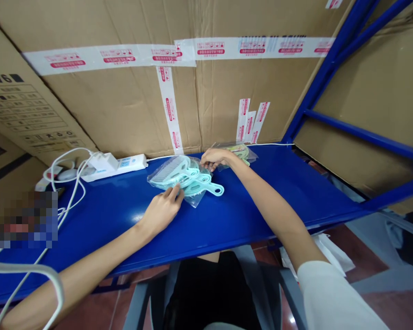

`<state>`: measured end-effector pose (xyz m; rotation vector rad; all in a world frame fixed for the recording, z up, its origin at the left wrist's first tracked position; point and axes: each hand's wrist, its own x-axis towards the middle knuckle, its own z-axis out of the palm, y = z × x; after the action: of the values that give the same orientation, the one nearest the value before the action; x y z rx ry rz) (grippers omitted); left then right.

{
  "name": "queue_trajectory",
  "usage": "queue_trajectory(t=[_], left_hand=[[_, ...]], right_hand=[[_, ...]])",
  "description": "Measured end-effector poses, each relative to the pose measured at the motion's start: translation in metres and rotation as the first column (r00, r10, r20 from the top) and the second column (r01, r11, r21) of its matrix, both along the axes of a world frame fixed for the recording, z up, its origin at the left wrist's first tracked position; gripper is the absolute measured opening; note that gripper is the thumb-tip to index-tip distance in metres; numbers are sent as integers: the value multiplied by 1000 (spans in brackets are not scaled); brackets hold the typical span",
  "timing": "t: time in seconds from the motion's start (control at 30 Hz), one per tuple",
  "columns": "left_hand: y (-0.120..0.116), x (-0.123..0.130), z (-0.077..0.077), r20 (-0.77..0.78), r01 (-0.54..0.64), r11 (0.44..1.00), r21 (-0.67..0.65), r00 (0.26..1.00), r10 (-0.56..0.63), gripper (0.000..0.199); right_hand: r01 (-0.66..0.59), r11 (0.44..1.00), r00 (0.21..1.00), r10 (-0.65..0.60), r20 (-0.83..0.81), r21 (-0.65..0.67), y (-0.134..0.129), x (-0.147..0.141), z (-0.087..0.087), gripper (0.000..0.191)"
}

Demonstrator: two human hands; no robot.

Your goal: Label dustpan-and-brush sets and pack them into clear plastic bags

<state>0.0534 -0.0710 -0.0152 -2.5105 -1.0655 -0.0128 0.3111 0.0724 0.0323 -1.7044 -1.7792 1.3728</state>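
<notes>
Light blue mini dustpan and brush sets (182,172) lie overlapping in clear plastic on the blue table, handles pointing right. My left hand (163,208) is at their near edge, fingers bent and closed on the lower brush and its wrapping. At the far right corner of the pile, my right hand (215,158) has its fingers curled together at the edge of the clear plastic bag (196,200). What exactly those fingertips pinch is partly hidden. Just behind the right wrist lies another clear packet with pale green pieces (243,152), partly covered by the arm.
A white power strip (124,165) with plugs and looped white cables (79,176) occupies the table's back left. Large taped cardboard boxes (131,105) stand along the back. Blue metal frame bars (365,137) rise at the right. A blurred patch (22,220) covers the left side.
</notes>
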Motion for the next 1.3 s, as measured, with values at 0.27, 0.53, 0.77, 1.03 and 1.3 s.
queue_trajectory(t=[0.27, 0.53, 0.77, 1.03, 1.3], left_hand=[[25, -25, 5, 571, 195, 978, 76, 796, -203, 31], [20, -21, 21, 538, 201, 979, 40, 821, -191, 35], [6, 14, -8, 126, 143, 972, 185, 978, -168, 49], [18, 13, -6, 102, 132, 973, 189, 983, -153, 29], [28, -12, 23, 482, 217, 941, 259, 816, -321, 27]], right_hand=[[76, 995, 966, -58, -252, 65, -3, 7, 20, 23], [154, 987, 925, -127, -358, 48, -5, 5, 29, 19], [183, 983, 922, -175, -346, -11, -1, 11, 18, 15], [155, 988, 908, -149, -392, -18, -1, 16, 24, 16], [152, 988, 839, -136, -527, -12, -4, 18, 49, 17]])
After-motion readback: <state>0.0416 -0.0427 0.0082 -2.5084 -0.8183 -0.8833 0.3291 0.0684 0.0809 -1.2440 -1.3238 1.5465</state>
